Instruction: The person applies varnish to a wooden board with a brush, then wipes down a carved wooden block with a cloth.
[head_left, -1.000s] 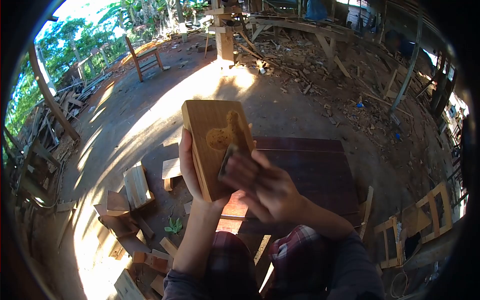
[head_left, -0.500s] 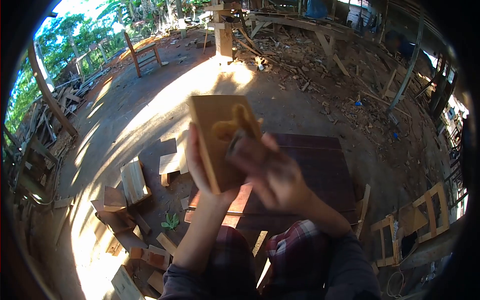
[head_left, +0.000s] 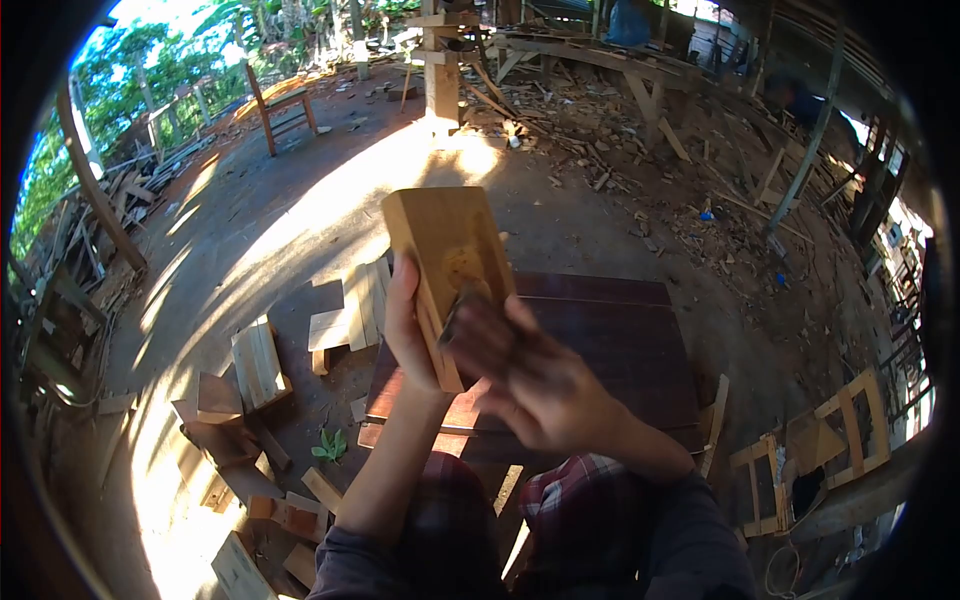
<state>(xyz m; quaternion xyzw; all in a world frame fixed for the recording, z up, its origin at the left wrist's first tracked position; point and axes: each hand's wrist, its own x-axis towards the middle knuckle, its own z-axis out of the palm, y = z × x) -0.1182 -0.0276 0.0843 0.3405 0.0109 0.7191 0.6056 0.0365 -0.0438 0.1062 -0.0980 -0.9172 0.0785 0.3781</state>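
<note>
A light-brown wooden block (head_left: 440,225) is held upright and slightly tilted above a dark red-brown wooden table (head_left: 610,330). My left hand (head_left: 408,325) grips its left side and lower end, with the thumb along the edge. Against the block's broad face, my right hand (head_left: 535,375) is closed on a dark pad, blurred by motion; its material is hard to make out. A darker wet-looking patch with a yellowish spot shows on the face beside the pad.
Wooden blocks and offcuts (head_left: 262,365) lie on the ground at the left, near a green leafy sprig (head_left: 330,445). Wooden frames (head_left: 850,425) stand at the right. Farther back are a chair (head_left: 285,105), a post (head_left: 441,85), a workbench (head_left: 600,55) and scattered scraps.
The block has turned a little, showing more of its left edge. My right hand has shifted slightly left and down across its face, and the yellowish smear looks smaller.
</note>
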